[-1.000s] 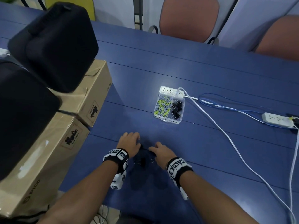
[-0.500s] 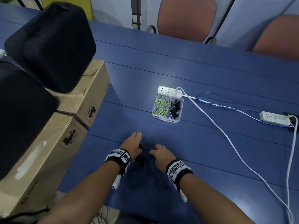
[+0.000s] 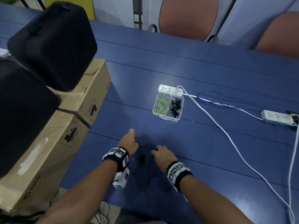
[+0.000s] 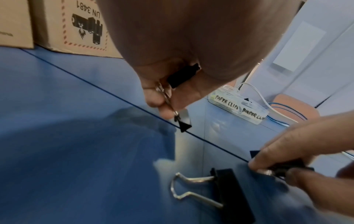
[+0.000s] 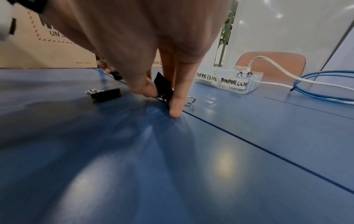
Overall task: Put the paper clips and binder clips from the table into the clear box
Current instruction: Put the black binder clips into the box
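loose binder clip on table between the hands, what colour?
Black body, silver wire handles; clearest in the left wrist view.

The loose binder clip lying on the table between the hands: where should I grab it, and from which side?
Pinch the black body of the loose binder clip across its flat faces, coming from above. It lies flat on the table, its wire handles pointing toward the left hand, so the handles are a likely second option.

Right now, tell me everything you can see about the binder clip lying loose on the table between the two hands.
The loose binder clip is black with a silvery wire handle folded out flat toward the person's left. It looks like painted metal. It lies on its side on the blue table, near the front edge, between the left hand and right hand. Neither hand touches it; each holds another clip.
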Available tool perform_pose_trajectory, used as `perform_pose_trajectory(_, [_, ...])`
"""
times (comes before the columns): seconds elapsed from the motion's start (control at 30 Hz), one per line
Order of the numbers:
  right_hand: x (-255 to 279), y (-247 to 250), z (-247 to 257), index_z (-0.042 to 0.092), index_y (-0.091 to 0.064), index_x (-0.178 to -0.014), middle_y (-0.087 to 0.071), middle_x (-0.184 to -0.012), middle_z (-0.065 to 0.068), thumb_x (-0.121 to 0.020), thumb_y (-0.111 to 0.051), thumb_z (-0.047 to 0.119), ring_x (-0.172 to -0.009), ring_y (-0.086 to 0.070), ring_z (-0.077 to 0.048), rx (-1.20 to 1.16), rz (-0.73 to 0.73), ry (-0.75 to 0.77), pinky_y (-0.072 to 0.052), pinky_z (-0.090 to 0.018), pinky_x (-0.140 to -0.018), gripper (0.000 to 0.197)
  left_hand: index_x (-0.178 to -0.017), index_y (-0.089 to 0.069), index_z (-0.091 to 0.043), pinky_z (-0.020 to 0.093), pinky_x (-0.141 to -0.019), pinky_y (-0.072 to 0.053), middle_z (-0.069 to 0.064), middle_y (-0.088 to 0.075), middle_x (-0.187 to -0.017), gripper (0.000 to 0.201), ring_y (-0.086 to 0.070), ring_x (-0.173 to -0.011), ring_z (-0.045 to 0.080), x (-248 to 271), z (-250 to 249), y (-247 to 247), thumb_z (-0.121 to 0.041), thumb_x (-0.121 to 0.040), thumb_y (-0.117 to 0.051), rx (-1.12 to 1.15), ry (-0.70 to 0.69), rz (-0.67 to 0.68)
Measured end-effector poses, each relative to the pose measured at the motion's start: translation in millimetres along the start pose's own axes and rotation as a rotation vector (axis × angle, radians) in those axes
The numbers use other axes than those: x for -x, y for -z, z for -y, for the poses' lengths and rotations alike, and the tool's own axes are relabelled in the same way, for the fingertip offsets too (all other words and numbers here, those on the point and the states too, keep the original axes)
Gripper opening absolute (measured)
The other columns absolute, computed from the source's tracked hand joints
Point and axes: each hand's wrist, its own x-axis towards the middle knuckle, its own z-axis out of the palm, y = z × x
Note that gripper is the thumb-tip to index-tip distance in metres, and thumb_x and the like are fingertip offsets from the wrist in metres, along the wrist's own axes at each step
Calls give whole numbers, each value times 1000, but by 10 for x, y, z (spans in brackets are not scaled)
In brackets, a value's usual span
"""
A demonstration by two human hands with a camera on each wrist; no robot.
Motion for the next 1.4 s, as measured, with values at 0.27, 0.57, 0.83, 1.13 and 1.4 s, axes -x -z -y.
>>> perform_pose_trajectory(0.27, [21, 55, -136, 15, -54, -125, -51, -117, -13, -88, -53, 3, -108, -48, -33, -83, -52, -37, -49, -41, -85, 38, -82, -40, -13, 33, -60, -38, 6, -53, -73, 6, -51, -68, 34, 191, -174, 79, -13, -77, -43, -226, 77, -24])
perform_pose_trajectory(0.57, [84, 89, -185, 20, -63, -118, -59, -109, -12, -90, -48, 12, -101, -57, -33, -261, -135, -38, -48, -36, -84, 33, -107, -50, -19, 35, -72, -44, 4, -64, -109, 60, -63, -98, 28, 306, -128, -203, -67, -72, -60, -590, -88, 230])
perform_pose_trajectory(0.83, [96, 179, -236, 30, -70, -111, -71, -107, -1, -89, -50, 13, -100, -59, -25, -521, -237, -100, -52, -36, -89, 34, -111, -53, -15, 36, -76, -48, 7, -64, -112, 42, -63, -100, 28, 234, -176, -182, -46, -85, -60, -737, -123, 243])
perform_pose_trajectory(1.13, [43, 504, -638, 17, -65, -110, -71, -100, -6, -86, -65, 9, -93, -65, -19, -957, -345, -313, -52, -27, -82, 25, -98, -51, -21, 35, -71, -45, 3, -61, -95, 45, -59, -89, 27, -219, -660, 41, -64, -84, -53, -350, -92, 96])
perform_pose_trajectory(1.4, [-136, 1026, -1268, 18, -73, -93, -73, -82, -2, -77, -74, 10, -70, -68, -15, -1148, -578, -498, -59, -29, -67, 19, -90, -47, -20, 33, -64, -42, -2, -57, -80, 42, -57, -78, 25, -938, -1571, 121, -61, -82, -58, -195, -143, -32])
